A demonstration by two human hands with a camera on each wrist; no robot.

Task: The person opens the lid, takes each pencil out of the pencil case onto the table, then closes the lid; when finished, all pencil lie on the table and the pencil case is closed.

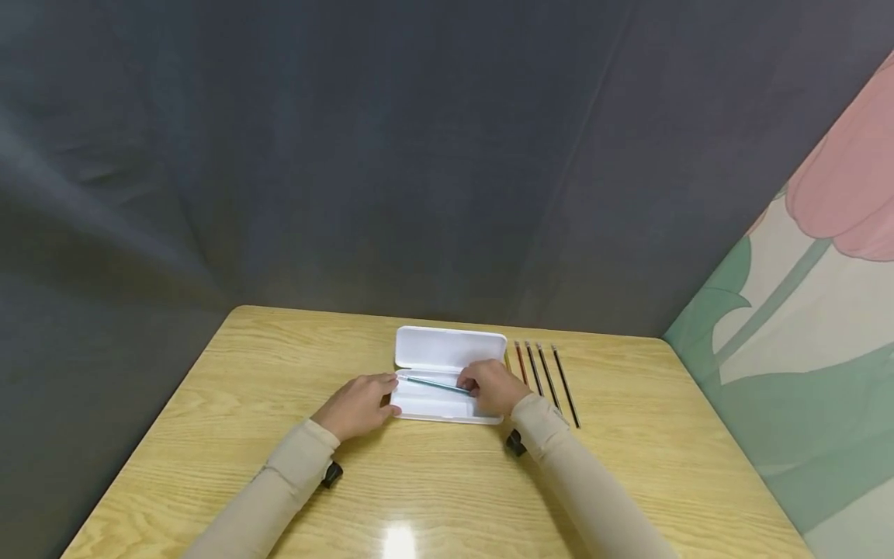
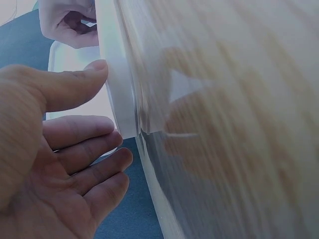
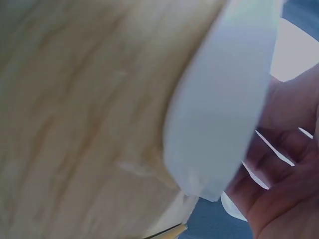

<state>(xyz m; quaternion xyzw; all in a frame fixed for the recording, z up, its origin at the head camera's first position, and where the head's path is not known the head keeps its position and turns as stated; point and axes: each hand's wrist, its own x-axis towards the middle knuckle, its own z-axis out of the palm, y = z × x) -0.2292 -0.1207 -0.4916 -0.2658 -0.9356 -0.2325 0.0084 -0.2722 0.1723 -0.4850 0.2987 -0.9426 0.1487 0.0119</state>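
An open white pencil case (image 1: 419, 409) lies on the table, its hinged lid (image 1: 447, 347) tipped back to the far side. My right hand (image 1: 494, 386) reaches over the case's right half and pinches a teal pencil (image 1: 438, 384) near its right end. That pencil slants across the tray, with its pale tip close to the left end. At the left end of the case, my left hand (image 1: 358, 405) rests with thumb and fingers spread at the rim. The left wrist view shows those fingers (image 2: 89, 149) loosely bent beside the case's end wall.
To the right of the case, a red pencil (image 1: 521, 363) and several dark pencils (image 1: 566, 388) lie side by side on the wooden table (image 1: 300, 349). A yellow pencil (image 1: 507, 361) shows partly behind the lid's right edge. A dark curtain (image 1: 419, 194) hangs behind the table.
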